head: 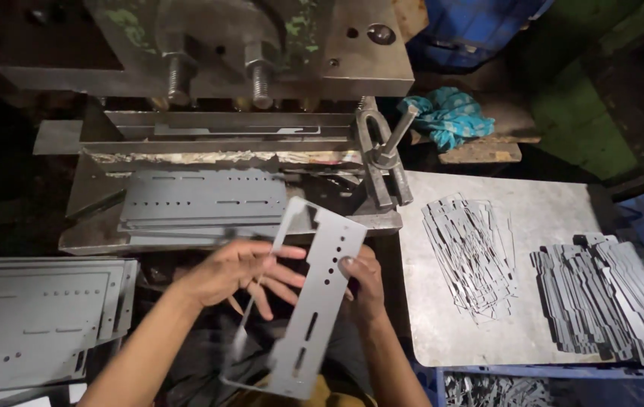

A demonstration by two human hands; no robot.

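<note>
My right hand (362, 280) grips a long grey punched metal plate (318, 301) by its right edge, tilted in front of me with holes and slots along it. My left hand (240, 273) sits at the plate's left side, fingers spread, touching a thin blurred metal strip (250, 316) beside it. A stamping press (216, 53) stands directly beyond, with a punched sheet (201, 197) lying on its bed.
A stack of punched grey sheets (32, 320) lies at my left. On the right, a grey table (541, 203) holds a pile of thin strips (469, 252) and a stack of cut plates (608, 298). A teal rag (446, 113) lies behind; a blue crate (488, 384) below.
</note>
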